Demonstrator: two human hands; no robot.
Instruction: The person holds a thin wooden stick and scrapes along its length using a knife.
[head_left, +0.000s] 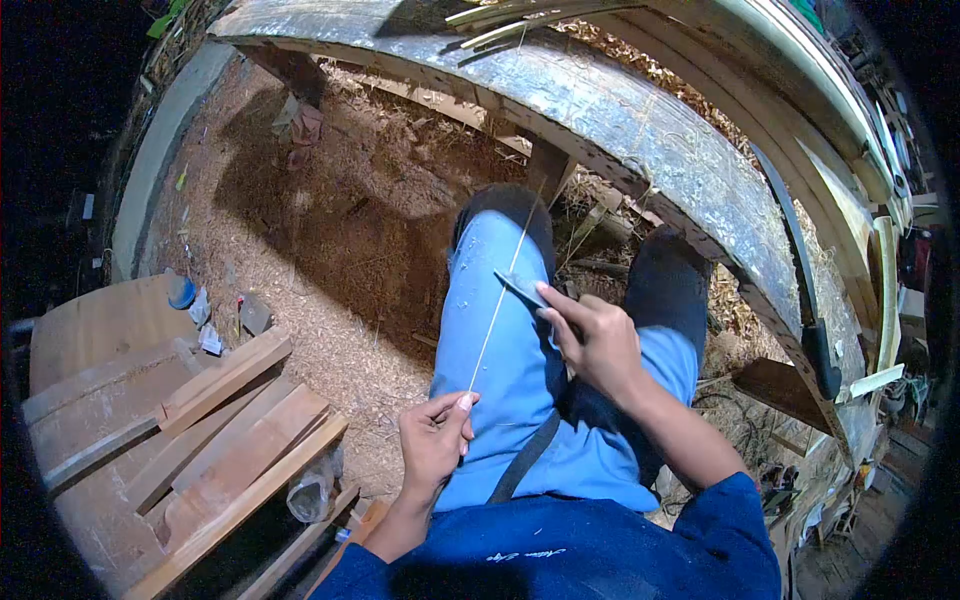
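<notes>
In the head view, a thin strip [491, 325], pale, straw-coloured and hair-narrow, runs slantwise over the light blue cloth of the trousers [495, 440], whose knees are dark. Small pale flecks cling to the fabric. A small blade [520, 288], grey, flat and tapering to a point, lies across the strip above the thigh. The bench [620, 115] ahead has a worn, mottled grey top with a rough, dark edge; pale slats [525, 22] lie at its far part. On its right side rests a long, dark, narrow blade [785, 225] with a smooth black handle [822, 362]. The ground [370, 390] is reddish brown and littered with curled shavings. At lower left are straight-edged wooden boards [250, 440], a crumpled clear plastic bag [309, 498] and a round blue object [181, 292].

The left hand [435, 442] is low, near the shirt [570, 555], its wrist rising from below; thumb and forefinger are together, clamped on the strip's near end. The right hand [598, 345] reaches in from the right, forearm slanting up and leftward, with the forefinger extended along the small blade and the thumb below, closed on it.
</notes>
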